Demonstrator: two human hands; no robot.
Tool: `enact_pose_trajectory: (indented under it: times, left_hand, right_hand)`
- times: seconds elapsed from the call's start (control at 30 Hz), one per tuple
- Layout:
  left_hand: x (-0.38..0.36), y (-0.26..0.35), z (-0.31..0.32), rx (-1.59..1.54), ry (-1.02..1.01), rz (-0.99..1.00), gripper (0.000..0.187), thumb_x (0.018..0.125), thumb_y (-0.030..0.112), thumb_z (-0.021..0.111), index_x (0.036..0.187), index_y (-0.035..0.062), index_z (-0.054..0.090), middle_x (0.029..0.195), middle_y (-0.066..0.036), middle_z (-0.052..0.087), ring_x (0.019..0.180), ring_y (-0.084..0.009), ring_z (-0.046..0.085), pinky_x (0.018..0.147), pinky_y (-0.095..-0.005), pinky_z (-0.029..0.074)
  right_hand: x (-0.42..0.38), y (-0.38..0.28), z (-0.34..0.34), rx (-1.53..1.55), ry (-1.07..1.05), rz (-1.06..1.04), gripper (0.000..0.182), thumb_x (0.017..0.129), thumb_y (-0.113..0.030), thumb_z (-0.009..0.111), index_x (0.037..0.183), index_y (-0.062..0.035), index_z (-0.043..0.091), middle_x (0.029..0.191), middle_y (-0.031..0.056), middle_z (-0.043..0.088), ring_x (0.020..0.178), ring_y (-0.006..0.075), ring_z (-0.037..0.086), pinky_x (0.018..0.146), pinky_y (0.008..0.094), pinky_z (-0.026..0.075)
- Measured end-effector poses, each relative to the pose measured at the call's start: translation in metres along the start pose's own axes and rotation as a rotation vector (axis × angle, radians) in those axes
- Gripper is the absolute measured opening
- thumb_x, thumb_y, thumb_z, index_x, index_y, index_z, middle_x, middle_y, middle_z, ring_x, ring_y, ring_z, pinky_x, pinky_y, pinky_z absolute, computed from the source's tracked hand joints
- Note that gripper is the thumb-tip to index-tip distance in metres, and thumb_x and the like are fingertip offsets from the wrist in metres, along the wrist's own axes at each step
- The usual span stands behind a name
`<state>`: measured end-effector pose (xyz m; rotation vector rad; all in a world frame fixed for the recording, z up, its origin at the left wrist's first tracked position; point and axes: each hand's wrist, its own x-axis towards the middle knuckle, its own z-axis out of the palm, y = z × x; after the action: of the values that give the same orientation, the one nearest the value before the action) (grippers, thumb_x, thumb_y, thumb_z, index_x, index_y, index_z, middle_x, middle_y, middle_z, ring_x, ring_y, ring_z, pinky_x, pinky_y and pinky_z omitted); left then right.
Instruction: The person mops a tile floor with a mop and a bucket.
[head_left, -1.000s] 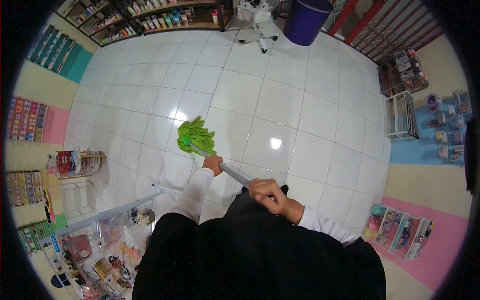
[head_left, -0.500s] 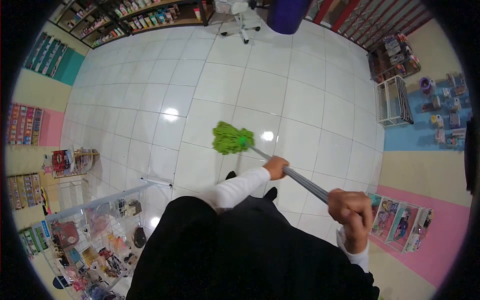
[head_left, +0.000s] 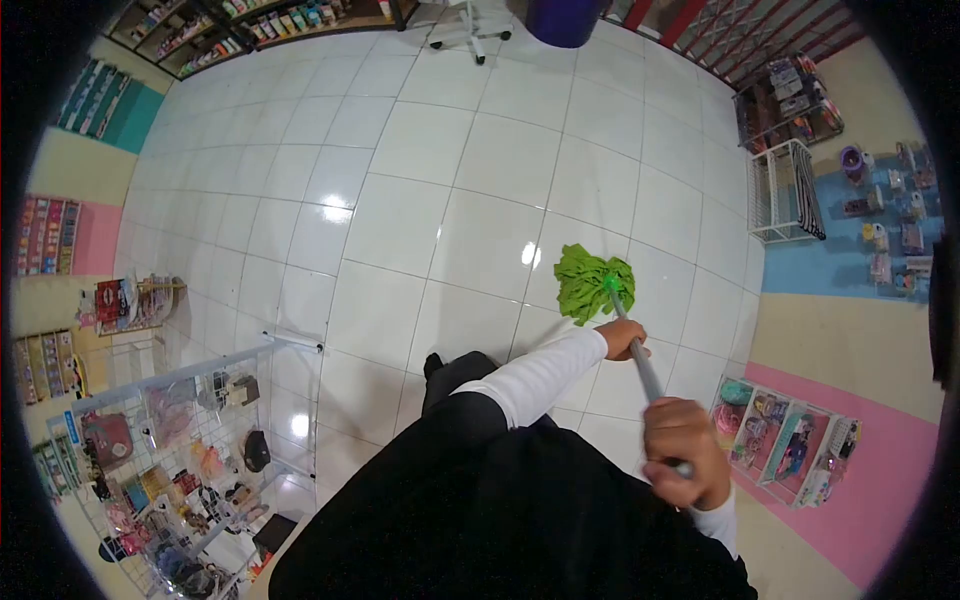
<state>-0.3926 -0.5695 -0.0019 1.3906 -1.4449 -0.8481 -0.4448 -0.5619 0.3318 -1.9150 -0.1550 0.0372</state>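
A mop with a bright green cloth head (head_left: 588, 284) rests on the white tiled floor, right of the middle of the view. Its grey handle (head_left: 648, 378) slants from the green socket down toward my body. My left hand (head_left: 622, 340), at the end of a white sleeve, is closed round the lower part of the handle, close to the mop head. Higher up, my right hand (head_left: 686, 452) wraps the handle near its top end, which pokes out below the fingers.
A white wire rack of hanging goods (head_left: 180, 450) stands at the lower left. Wire baskets (head_left: 785, 440) and a white wire bin (head_left: 785, 195) line the right wall. A purple bin (head_left: 560, 22) and a wheeled chair base (head_left: 472, 38) are at the far side.
The mop head has swept to the right across the tiles, with my left hand moving along. The handle now stands steeper in view, and my right hand is slightly lower.
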Motion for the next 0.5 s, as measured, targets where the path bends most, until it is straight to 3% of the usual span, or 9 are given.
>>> enact_pose_trajectory:
  times: [0.07, 0.17, 0.27, 0.43, 0.5]
  left_hand:
    - [-0.006, 0.011, -0.010, 0.065, -0.004, 0.013, 0.020, 0.071, 0.023, 0.066, 0.068, 0.0073, 0.055, 0.071, -0.012, 0.058, 0.076, -0.0326, 0.056, 0.075, -0.0448, 0.043]
    - [-0.031, 0.031, -0.043, 0.117, -0.039, -0.048, 0.018, 0.071, 0.022, 0.066, 0.069, 0.0073, 0.055, 0.074, -0.012, 0.059, 0.079, -0.0318, 0.056, 0.076, -0.0443, 0.043]
    - [-0.076, 0.049, -0.084, 0.039, -0.016, -0.197, 0.022, 0.072, 0.021, 0.067, 0.069, 0.0050, 0.051, 0.073, -0.014, 0.055, 0.081, -0.0321, 0.053, 0.078, -0.0423, 0.041]
    - [-0.195, 0.015, -0.148, 0.153, 0.159, -0.341, 0.021, 0.072, 0.022, 0.065, 0.067, 0.0053, 0.054, 0.075, -0.014, 0.057, 0.081, -0.0336, 0.053, 0.071, -0.0440, 0.043]
    - [-0.258, -0.014, -0.177, 0.244, 0.250, -0.319, 0.022, 0.071, 0.021, 0.065, 0.065, 0.0048, 0.052, 0.073, -0.014, 0.055, 0.077, -0.0340, 0.052, 0.068, -0.0439, 0.042]
  right_hand:
    - [-0.003, -0.009, -0.008, 0.122, 0.076, -0.064, 0.025, 0.051, -0.014, 0.057, 0.044, -0.0056, 0.034, 0.043, 0.0055, 0.034, 0.037, 0.0242, 0.036, 0.041, 0.0350, 0.030]
    - [0.004, -0.018, -0.007, 0.317, 0.173, -0.186, 0.032, 0.059, -0.017, 0.059, 0.043, -0.0061, 0.033, 0.040, 0.0047, 0.036, 0.032, 0.0197, 0.036, 0.037, 0.0312, 0.027]
    - [0.016, -0.019, -0.003, 0.468, 0.099, -0.275, 0.037, 0.064, -0.020, 0.058, 0.042, -0.0068, 0.032, 0.039, 0.0040, 0.035, 0.030, 0.0184, 0.035, 0.036, 0.0298, 0.027]
    - [0.062, -0.009, 0.063, 0.528, 0.180, -0.223, 0.041, 0.067, -0.025, 0.056, 0.041, -0.0077, 0.029, 0.037, 0.0046, 0.031, 0.030, 0.0202, 0.031, 0.038, 0.0321, 0.025]
    - [0.087, 0.002, 0.105, 0.538, 0.031, -0.202, 0.038, 0.067, -0.024, 0.054, 0.045, -0.0065, 0.029, 0.044, 0.0058, 0.034, 0.039, 0.0240, 0.036, 0.047, 0.0363, 0.029]
